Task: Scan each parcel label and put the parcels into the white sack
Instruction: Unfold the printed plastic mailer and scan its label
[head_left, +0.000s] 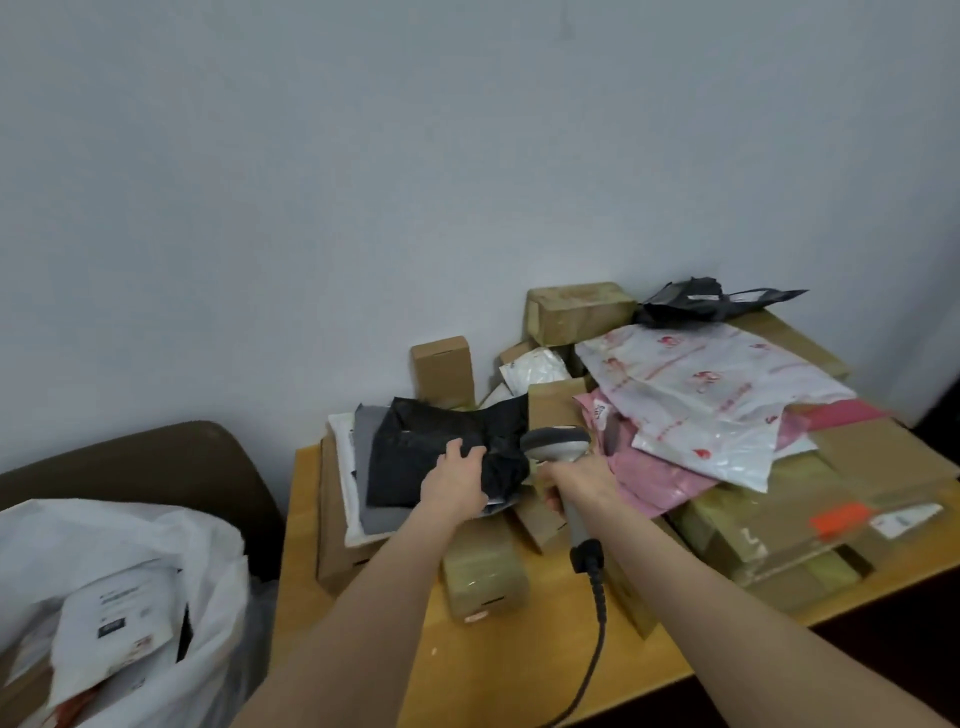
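My left hand (454, 480) lies over the near edge of the black parcel (441, 452), fingers curled onto the film and gripping it. My right hand (576, 486), just right of the black parcel, is wrapped round the handle of the scanner (558, 441). The parcel looks like a soft plastic mailer: light, limp, probably slick, and likely to sag if lifted by one corner. I judge a grip on a bunched edge would be the safest hold. It rests on flat cartons on the wooden desk (493, 665). More boxes and mailers are heaped right of it, and a plain pale wall (311, 208) stands behind. The white sack (218, 545) gapes below and left of it, with parcels already inside.
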